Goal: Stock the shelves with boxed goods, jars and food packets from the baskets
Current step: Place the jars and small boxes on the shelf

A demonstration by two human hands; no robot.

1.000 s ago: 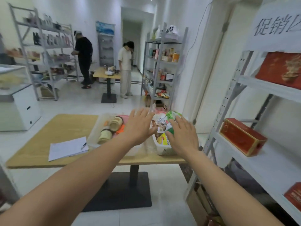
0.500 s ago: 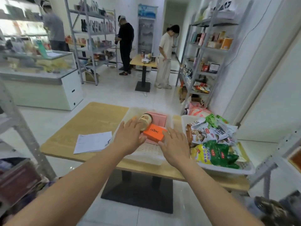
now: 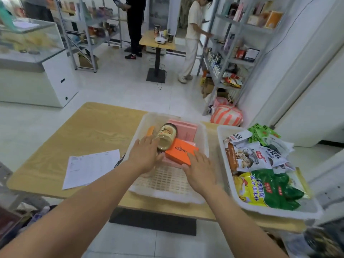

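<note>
A white basket [image 3: 168, 194] on the wooden table [image 3: 93, 127] holds a jar [image 3: 166, 136] lying on its side, an orange box [image 3: 179, 151] and pink boxes [image 3: 186, 129]. My left hand [image 3: 144, 157] reaches into the basket, its fingers straight against the jar's near end. My right hand [image 3: 199, 170] lies on the orange box's near right corner, with the thumb along its near edge. A second white basket [image 3: 221, 146] to the right is piled with food packets [image 3: 260, 161], green and yellow ones nearest me.
A printed sheet [image 3: 89, 168] lies on the table, left of the baskets. A striped bag [image 3: 226, 116] sits on the floor by a metal shelf unit [image 3: 232, 53]. Two people [image 3: 192, 34] stand near a small table [image 3: 158, 40]. A glass counter [image 3: 28, 53] stands at left.
My view swung left from the shelf and the packet basket to the box basket. Both hands moved from the packets to the jar and the orange box.
</note>
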